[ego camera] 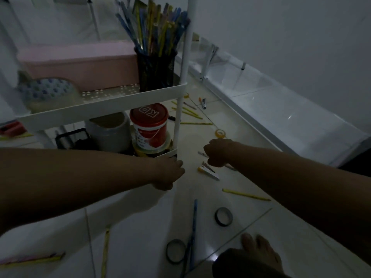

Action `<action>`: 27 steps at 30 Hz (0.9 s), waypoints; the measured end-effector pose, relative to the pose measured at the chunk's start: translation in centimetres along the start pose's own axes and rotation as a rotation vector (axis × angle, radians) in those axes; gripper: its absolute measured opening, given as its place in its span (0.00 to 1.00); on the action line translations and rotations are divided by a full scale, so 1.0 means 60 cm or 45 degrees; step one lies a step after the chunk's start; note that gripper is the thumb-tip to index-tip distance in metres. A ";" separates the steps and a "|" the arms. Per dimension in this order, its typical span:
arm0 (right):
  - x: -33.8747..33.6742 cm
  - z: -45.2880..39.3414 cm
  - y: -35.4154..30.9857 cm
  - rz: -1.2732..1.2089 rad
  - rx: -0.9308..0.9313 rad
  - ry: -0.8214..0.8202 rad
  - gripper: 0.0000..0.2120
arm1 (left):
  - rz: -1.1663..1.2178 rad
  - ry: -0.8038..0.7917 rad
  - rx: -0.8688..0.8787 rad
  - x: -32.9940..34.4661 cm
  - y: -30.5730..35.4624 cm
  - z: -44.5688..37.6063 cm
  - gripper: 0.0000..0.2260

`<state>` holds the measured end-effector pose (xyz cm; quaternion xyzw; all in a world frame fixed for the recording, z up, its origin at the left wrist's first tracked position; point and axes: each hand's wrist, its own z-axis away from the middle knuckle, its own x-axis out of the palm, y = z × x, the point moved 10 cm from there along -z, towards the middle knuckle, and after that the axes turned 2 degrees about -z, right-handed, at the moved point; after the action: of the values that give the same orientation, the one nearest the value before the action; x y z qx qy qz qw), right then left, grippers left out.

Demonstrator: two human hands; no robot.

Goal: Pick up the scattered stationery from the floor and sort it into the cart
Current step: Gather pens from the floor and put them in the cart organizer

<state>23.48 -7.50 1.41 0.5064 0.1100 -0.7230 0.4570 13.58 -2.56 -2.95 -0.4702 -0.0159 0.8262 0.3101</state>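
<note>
Dim tiled floor (140, 227), white cart (112, 101) ahead of us. Mesh cup (155, 71) on its shelf holds upright pencils (154, 23); red-lidded tub (149, 125) sits below. Our left hand (168, 173) curls at the cart's corner, right hand (217, 152) is fisted; contents unclear. Blue pencil (193, 227) lies pointing away from us, tape rolls (223, 216) beside.

White tiled floor (140, 227) is running across the lower frame. A pale wall (291, 37) is filling the upper right, with a glossy white ledge (281, 109) lying along its base. A bare foot (261, 251) is resting at lower right.
</note>
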 end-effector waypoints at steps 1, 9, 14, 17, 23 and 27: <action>-0.001 -0.008 0.007 -0.016 0.003 0.017 0.16 | -0.017 0.030 -0.003 0.000 0.000 -0.012 0.29; 0.031 -0.060 0.012 0.133 -0.211 0.003 0.22 | -0.063 0.289 -0.063 -0.030 -0.017 -0.105 0.26; 0.015 -0.105 0.022 0.142 -0.358 0.065 0.23 | 0.064 0.249 -0.245 -0.057 -0.061 -0.161 0.26; 0.011 -0.136 0.032 0.097 -0.389 0.105 0.24 | 0.136 0.247 -0.364 -0.063 -0.100 -0.185 0.25; 0.038 -0.190 0.068 -0.011 -0.381 0.092 0.29 | 0.330 0.119 -0.581 -0.051 -0.170 -0.242 0.22; 0.076 -0.226 0.102 -0.041 -0.357 0.140 0.31 | 0.446 -0.002 -0.764 -0.016 -0.213 -0.263 0.21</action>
<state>36.46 -4.98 -6.79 0.4745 0.2428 -0.6788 0.5050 32.71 3.04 -6.95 -0.5353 -0.1774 0.8258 0.0114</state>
